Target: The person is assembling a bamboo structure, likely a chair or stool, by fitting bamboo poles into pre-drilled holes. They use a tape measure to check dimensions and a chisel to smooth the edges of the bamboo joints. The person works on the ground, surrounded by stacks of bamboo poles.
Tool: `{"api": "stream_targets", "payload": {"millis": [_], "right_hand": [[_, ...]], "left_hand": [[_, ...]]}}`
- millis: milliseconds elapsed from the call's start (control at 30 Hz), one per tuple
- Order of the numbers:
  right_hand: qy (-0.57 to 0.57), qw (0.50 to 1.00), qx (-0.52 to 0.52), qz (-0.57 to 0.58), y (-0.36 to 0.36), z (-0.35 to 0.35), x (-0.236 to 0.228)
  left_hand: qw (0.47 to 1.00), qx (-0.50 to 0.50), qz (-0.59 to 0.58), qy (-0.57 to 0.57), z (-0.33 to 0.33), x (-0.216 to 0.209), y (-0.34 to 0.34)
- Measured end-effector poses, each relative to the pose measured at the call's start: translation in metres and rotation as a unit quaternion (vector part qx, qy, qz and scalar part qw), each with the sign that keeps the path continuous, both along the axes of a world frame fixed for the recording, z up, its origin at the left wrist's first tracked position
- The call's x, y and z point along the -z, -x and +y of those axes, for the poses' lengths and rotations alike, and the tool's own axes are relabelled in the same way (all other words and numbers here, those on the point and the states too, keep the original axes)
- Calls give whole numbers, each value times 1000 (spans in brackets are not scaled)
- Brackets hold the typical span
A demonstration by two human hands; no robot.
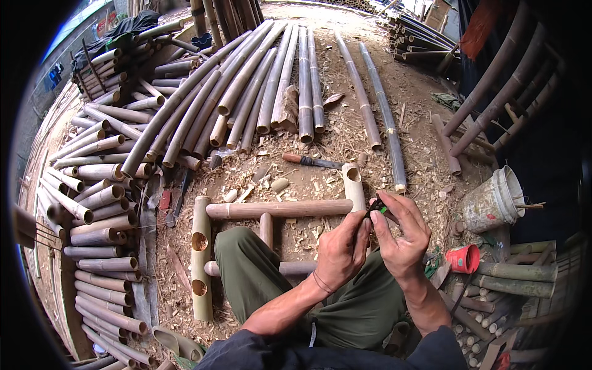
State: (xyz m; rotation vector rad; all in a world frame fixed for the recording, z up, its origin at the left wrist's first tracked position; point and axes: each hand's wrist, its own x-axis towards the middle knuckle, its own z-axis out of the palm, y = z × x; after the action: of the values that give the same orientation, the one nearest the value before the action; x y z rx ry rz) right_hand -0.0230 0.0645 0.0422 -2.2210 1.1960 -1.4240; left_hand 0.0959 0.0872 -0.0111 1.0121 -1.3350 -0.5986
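My left hand (341, 248) and my right hand (404, 239) meet above my knees, fingers pinched together. Between their fingertips is a small black item with a bright green patch (383, 209); its kind is too small to make out. Under and in front of my hands lies a bamboo frame (280, 209), its rails joined to thicker end posts. The left post (201, 265) has round holes cut in it. Just beyond the frame, a knife with a wooden handle (302, 160) rests on the ground, its blade toward the right post (353, 182).
Long bamboo poles (246, 92) fan out ahead, and cut bamboo lengths (105, 240) are stacked at the left. At the right stand a stained white bucket (493, 200), a red cup (462, 259) and more bamboo pieces (515, 271). Shavings cover the dirt floor (425, 148).
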Motion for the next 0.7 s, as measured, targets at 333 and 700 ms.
{"api": "stream_targets", "payload": {"millis": [333,700], "right_hand": [[-296,943,-150,-36,110,-70,26],[-392,812,-191,-388,77,-66,240]], "left_hand": [[947,233,216,46,-77,-73,11],[977,111,179,42,-187,-56,101]]}}
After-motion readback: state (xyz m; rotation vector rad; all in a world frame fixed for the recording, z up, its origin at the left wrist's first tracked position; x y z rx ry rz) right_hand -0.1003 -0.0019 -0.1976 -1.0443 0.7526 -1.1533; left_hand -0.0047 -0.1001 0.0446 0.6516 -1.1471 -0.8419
